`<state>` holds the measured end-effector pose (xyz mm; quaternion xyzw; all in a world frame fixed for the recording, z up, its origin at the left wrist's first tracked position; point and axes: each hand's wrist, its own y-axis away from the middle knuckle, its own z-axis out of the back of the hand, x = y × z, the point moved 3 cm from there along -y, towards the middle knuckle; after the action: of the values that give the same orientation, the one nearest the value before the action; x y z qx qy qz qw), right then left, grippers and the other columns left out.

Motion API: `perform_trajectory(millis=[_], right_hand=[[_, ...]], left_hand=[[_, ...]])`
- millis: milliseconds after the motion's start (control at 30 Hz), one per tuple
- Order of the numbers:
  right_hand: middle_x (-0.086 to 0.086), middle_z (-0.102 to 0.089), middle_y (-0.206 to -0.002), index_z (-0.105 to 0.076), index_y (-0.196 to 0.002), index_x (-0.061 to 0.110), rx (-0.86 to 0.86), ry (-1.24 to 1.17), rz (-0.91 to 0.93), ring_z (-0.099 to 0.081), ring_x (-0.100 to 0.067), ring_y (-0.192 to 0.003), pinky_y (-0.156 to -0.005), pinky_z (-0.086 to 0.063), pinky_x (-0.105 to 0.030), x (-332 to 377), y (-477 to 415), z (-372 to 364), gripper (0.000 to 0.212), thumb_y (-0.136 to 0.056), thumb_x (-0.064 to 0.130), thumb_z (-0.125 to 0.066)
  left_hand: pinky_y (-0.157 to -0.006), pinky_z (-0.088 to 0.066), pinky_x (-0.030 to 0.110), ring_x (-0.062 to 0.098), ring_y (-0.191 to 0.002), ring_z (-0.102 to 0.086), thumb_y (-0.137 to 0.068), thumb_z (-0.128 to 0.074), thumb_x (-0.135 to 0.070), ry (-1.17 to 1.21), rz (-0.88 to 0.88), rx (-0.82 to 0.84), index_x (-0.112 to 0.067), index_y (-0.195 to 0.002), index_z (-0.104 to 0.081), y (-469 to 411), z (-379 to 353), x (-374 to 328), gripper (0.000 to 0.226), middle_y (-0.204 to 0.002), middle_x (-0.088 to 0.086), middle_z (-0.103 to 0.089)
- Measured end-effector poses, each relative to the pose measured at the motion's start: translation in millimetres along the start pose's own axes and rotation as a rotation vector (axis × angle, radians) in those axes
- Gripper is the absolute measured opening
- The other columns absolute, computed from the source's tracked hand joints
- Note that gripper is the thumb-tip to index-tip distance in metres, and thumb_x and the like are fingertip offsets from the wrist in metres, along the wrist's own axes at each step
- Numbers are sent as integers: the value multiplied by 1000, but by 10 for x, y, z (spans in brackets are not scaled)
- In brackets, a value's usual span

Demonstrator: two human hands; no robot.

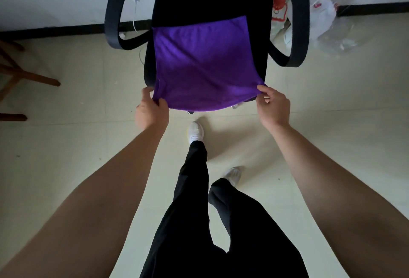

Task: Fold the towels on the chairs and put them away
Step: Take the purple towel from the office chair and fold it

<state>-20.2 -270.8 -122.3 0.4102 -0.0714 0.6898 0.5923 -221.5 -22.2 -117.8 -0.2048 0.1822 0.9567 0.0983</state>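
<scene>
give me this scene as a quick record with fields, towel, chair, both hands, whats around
towel: purple towel spread over the seat, near edge lifted
chair: black chair, far part uncovered
left grip: left hand pinches the towel's near left corner
right grip: right hand pinches the near right corner
stage: towel on the chair, not put away
surroundings: plastic bags by the wall, wooden legs at left
</scene>
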Motion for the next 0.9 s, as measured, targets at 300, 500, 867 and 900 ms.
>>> perform_trajectory(millis=[300,500,867,900], right_hand=[[1,-72,-110,-64,-127,21,-44,52,-38,-68,-13,-99,-87,-45,-20,381,-672,-39,37,-91,23,-56],[-2,-67,-121,-55,-136,15,15,126,8,-66,-16,-103,-92,-47,-27,696,-1534,-374,44,-93,27,-55],[-15,-49,-139,-37,-148,13,7,507,121,-52,-34,-125,-96,-46,-44,1048,-2527,-952,59,-96,35,-53],[-16,-42,-146,-29,-152,15,41,505,115,-47,-34,-130,-99,-45,-45,1042,-2569,-982,66,-95,36,-55]], left_hand=[[-66,-60,38,21,-62,-71,-73,-42,-24,314,302,50,-32,-105,-59,-831,-60,-296,38,-78,3,-73],[-64,-57,35,20,-71,-68,-85,-51,-23,386,187,231,-17,-110,-64,-1643,-224,-845,29,-92,4,-72],[-90,-41,45,37,-124,-48,-87,-52,-30,-295,-152,326,-13,-148,-22,-2362,-687,-1105,70,-138,14,-48],[-99,-38,46,36,-131,-41,-87,-54,-33,-287,-167,358,-16,-152,-11,-2382,-732,-1094,80,-148,13,-37]])
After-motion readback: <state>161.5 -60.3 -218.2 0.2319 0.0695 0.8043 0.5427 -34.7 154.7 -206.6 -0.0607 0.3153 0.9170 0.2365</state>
